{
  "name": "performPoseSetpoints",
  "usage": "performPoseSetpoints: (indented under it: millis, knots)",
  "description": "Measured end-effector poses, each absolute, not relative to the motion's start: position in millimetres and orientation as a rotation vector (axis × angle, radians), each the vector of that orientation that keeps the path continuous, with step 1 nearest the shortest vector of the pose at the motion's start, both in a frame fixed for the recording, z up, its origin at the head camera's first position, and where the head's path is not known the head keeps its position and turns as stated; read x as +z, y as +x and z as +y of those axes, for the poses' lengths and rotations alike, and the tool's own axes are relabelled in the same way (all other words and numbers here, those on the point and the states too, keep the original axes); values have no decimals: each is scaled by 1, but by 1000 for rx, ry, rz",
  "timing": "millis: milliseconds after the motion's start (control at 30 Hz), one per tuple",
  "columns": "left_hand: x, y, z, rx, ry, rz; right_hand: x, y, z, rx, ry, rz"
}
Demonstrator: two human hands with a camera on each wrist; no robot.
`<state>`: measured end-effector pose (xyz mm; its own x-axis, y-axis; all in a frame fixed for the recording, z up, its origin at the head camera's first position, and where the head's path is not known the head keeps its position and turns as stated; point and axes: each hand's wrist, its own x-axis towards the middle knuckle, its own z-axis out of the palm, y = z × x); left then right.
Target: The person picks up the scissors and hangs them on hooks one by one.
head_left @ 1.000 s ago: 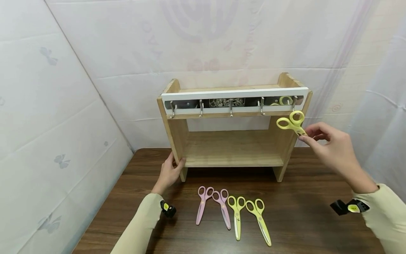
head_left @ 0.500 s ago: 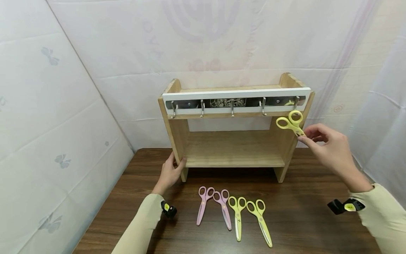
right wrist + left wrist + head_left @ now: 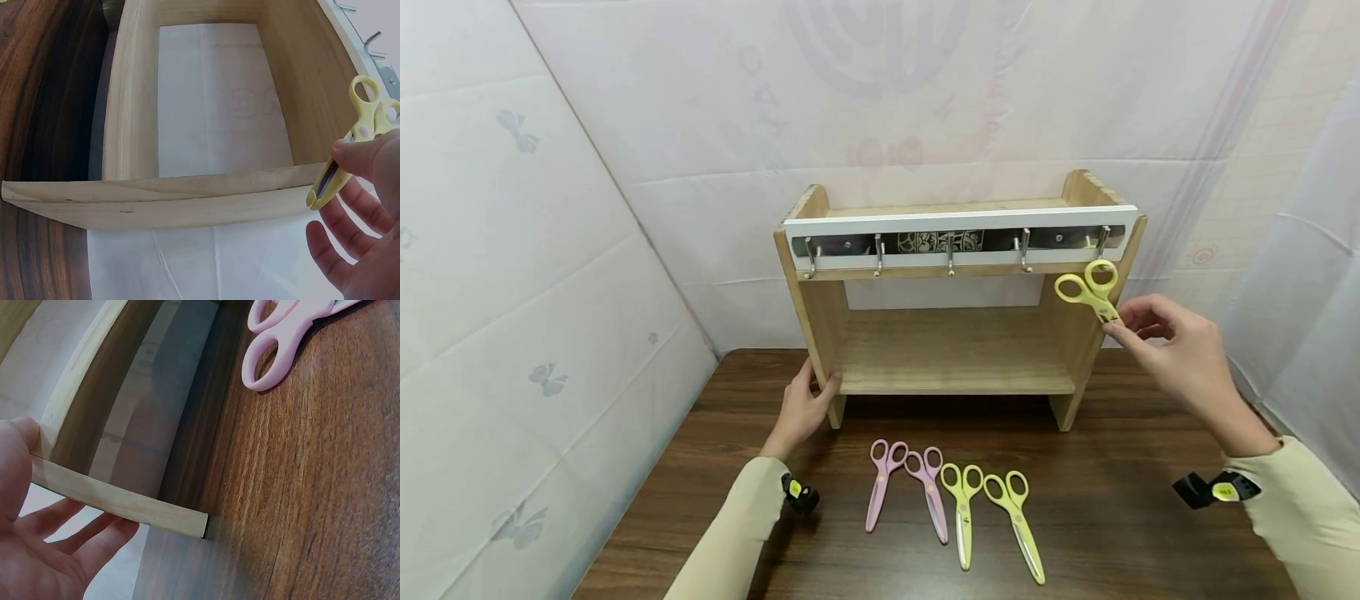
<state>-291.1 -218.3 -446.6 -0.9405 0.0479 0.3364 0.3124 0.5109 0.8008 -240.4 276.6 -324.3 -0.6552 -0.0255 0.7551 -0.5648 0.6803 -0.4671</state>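
My right hand (image 3: 1183, 354) pinches a pair of yellow scissors (image 3: 1103, 307) by the blades between thumb and fingers. The finger rings point up, and one ring is right at the lower end of the rightmost metal hook (image 3: 1102, 242). In the right wrist view these scissors (image 3: 364, 128) have their blades together, tip downward. My left hand (image 3: 799, 412) grips the lower left side panel of a small wooden shelf (image 3: 955, 350), thumb in front and fingers behind the panel (image 3: 119, 495). A white hook rail (image 3: 955, 219) with several hooks runs along the shelf's upper front.
On the brown wooden table (image 3: 1112, 517), in front of the shelf, lie pink scissors (image 3: 878, 492), more pink scissors (image 3: 931, 500), yellow scissors (image 3: 963, 521) and further yellow scissors (image 3: 1021, 533) in a row. A white patterned sheet (image 3: 722, 100) hangs behind and at the sides.
My right hand and the scissors have shifted slightly left relative to the shelf. The yellow reflection in the rail's shiny strip has shrunk to a small spot. My left hand keeps its grip.
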Motion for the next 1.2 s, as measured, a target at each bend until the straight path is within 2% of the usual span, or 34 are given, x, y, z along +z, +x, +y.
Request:
performPoseSetpoints:
  millis: [1200]
  knots:
    - [-445, -289, -218, -1372, -270, -2496, -342, -234, 257, 899, 474, -2146]
